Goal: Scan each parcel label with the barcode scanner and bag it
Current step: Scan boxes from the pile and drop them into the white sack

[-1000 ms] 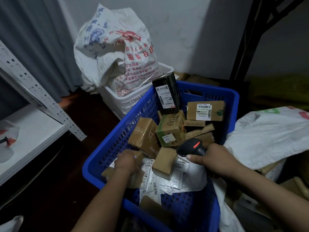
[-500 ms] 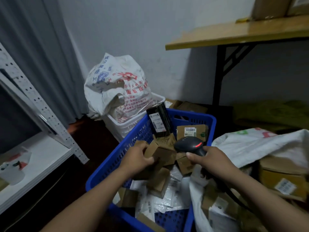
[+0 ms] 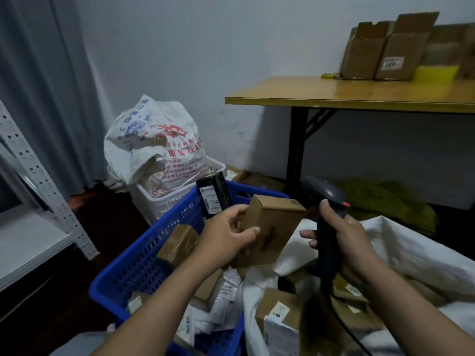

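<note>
I find the left grip (image 3: 226, 236) clamped round a brown parcel (image 3: 276, 222), held over the blue basket (image 3: 138, 263) at its right edge. The right grip (image 3: 347, 235) is clamped on the barcode scanner (image 3: 327, 195), just beside the parcel, above the white sack (image 3: 416, 255). Open room lies beneath the desk (image 3: 334, 92) edge.

Two hands: left hand (image 3: 226, 237), right hand (image 3: 352, 240). One barcode scanner (image 3: 330, 199). One brown box (image 3: 277, 222) held up. Two baskets: blue basket (image 3: 144, 265), white basket (image 3: 164, 204). Two sacks: printed sack (image 3: 154, 147), plain white sack (image 3: 411, 253). One black parcel (image 3: 213, 196). One counter (image 3: 334, 93), two open cartons (image 3: 365, 52) clear on it. Loose parcels in the blue basket and plain white sack: too jumbled to count.
</note>
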